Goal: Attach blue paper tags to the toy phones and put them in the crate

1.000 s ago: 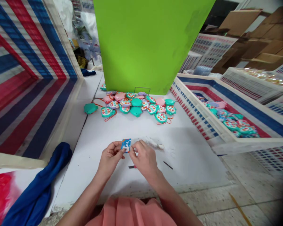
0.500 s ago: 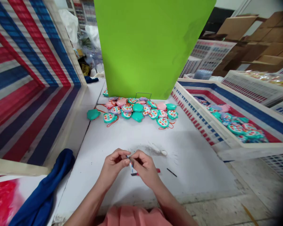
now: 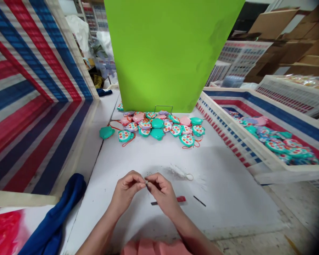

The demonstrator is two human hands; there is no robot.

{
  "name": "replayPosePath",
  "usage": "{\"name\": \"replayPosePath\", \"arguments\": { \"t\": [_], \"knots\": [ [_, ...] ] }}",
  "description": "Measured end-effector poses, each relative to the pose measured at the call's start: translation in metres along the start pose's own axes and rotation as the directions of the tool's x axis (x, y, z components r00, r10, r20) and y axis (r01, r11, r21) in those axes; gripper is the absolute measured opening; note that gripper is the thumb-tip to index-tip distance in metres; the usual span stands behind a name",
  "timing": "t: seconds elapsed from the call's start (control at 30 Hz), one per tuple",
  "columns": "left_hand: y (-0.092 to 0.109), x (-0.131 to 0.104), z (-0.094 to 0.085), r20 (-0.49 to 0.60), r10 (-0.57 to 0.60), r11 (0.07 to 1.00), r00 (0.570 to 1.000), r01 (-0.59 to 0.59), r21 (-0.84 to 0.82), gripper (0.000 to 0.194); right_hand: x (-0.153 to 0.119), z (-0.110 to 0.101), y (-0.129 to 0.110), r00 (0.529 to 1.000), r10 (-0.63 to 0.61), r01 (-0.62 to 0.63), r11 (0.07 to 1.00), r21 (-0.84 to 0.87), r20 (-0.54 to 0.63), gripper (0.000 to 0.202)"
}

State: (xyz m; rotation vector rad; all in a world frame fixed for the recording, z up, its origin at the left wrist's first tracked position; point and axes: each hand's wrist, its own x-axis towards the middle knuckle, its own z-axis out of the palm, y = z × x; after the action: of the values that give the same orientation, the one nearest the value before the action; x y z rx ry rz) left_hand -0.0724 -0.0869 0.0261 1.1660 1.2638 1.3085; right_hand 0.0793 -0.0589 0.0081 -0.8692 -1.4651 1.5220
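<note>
Just below the middle of the frame, the fingers of the left hand [image 3: 125, 191] and right hand [image 3: 163, 193] meet tip to tip, pinched narrow on a small item [image 3: 146, 182], mostly hidden and too small to identify. Partly covered by the right hand, a red-handled knife [image 3: 181, 199] lies on the white surface [image 3: 133, 159]. Right of it lies a thin dark stick [image 3: 199, 201]; above, a whitish bundle with a ring [image 3: 178, 171]. Across the centre, dotted turtle-shaped toys [image 3: 157, 123] lie before a green panel [image 3: 172, 53]. A lined crate [image 3: 289, 171] at right holds more; blue cloth [image 3: 60, 212] lies lower left.
</note>
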Motion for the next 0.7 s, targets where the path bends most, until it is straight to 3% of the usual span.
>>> {"name": "replayPosePath", "arguments": {
  "t": [0.13, 0.3, 0.4, 0.5, 0.6, 0.7],
  "knots": [
    [-0.001, -0.002, -0.002, 0.046, 0.062, 0.980, 0.997, -0.070, 0.185, 0.011, 0.002, -0.001, -0.002, 0.997, 0.000, -0.006, 0.998, 0.069, 0.083, 0.035],
    [0.006, -0.006, -0.007, 0.087, 0.154, 0.862, 0.984, -0.177, 0.474, 0.013, 0.008, -0.004, -0.008, 0.976, 0.098, -0.087, 0.994, -0.067, 0.193, 0.033],
    [0.009, -0.006, -0.010, 0.065, 0.161, 0.852, 0.985, -0.172, 0.494, 0.013, 0.009, -0.006, -0.006, 0.968, 0.114, -0.085, 0.987, -0.135, 0.223, 0.019],
    [0.010, -0.003, -0.015, 0.090, 0.147, 0.869, 0.985, -0.172, 0.464, 0.015, 0.010, -0.008, -0.002, 0.966, 0.094, -0.063, 0.989, -0.132, 0.241, 0.019],
    [0.005, 0.012, -0.029, 0.179, 0.152, 0.865, 0.972, -0.219, 0.452, 0.015, 0.008, -0.013, 0.001, 0.967, 0.103, -0.075, 0.989, -0.124, 0.233, 0.021],
    [-0.008, 0.050, -0.060, 0.176, 0.175, 0.798, 0.969, -0.244, 0.550, 0.021, 0.005, -0.021, 0.009, 0.970, 0.139, -0.114, 0.985, -0.132, 0.201, 0.021]
  ]
}}
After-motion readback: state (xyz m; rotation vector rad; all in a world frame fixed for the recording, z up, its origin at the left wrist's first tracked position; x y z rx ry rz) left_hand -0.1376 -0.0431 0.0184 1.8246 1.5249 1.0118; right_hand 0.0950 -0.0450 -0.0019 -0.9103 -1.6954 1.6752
